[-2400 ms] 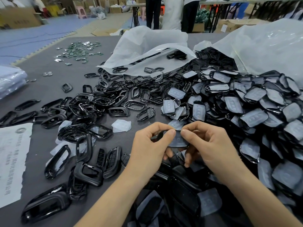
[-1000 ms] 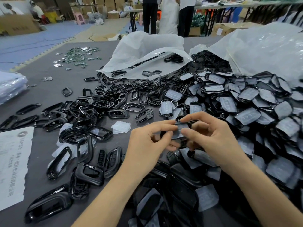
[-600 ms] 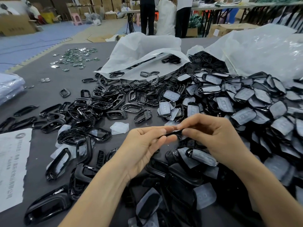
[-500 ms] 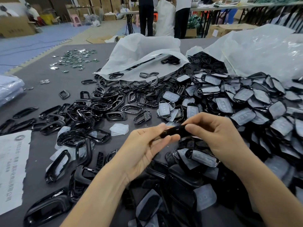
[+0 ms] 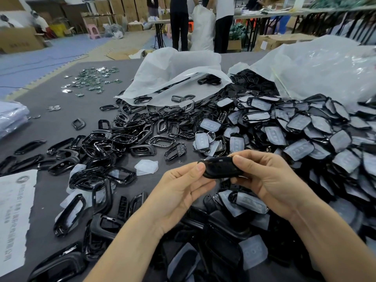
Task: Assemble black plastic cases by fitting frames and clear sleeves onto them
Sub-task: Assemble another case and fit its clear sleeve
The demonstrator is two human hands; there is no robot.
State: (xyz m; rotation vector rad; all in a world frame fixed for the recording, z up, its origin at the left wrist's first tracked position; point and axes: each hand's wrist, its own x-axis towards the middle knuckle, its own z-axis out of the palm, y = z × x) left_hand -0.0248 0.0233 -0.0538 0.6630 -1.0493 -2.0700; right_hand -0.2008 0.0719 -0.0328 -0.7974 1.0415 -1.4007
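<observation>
Glossy black oval plastic case (image 5: 220, 166) is held up between both hands, clear of the grey table (image 5: 61, 110) and its heaps of loose black frames (image 5: 122, 139). Probably raised to press and check the fit. Left hand (image 5: 179, 192) pinches its left end, palm upturned. Right hand (image 5: 264, 176) curls round the right end.

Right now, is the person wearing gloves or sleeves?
No. The left hand and right hand are bare: no gloves, rings or watch show. The left forearm and right forearm show no sleeve. The nails are short and plain.
</observation>
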